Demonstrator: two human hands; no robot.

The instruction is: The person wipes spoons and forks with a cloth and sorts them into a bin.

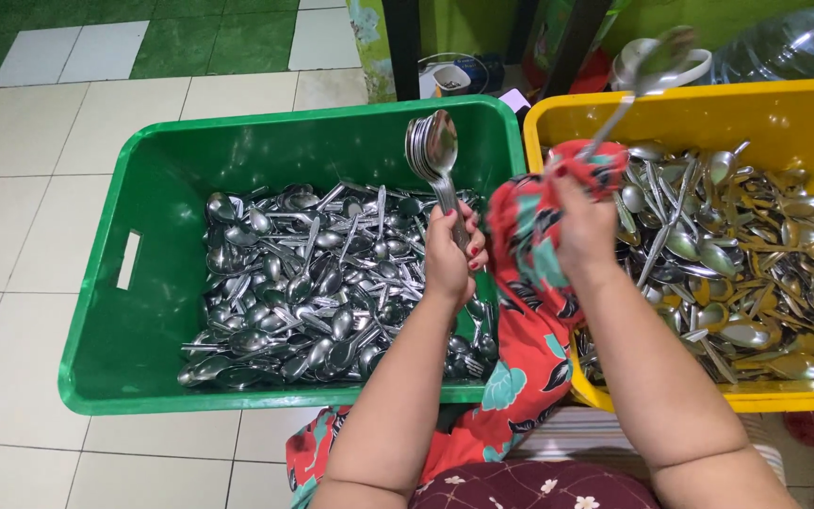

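Spoons fill this scene, and a small stack of them (432,151) stands upright in the left hand (449,254), bowls nested at twelve o'clock and handles running down into the fist. That hand is closed around the handles, over the right end of the green crate (105,311), which sits on the tiled floor (11,226) and holds a heap of clean-looking cutlery (303,292). Steel like this is stiff and not fragile, but a nested bunch is probably fairly heavy for its size and slippery, so the handles, gripped low and tight, seem the safest place to hold.

At three o'clock from the stack, the right hand (584,226) is bunched around a red flowered cloth (529,311), pinching through it the handle of a single spoon (647,71) whose bowl points up toward one o'clock, blurred. The cloth is soft and hangs down to the lap; it likely gives better grip on the smooth metal than bare fingers.

Farther right, the yellow crate (803,113) holds a looser pile of spoons (756,264).
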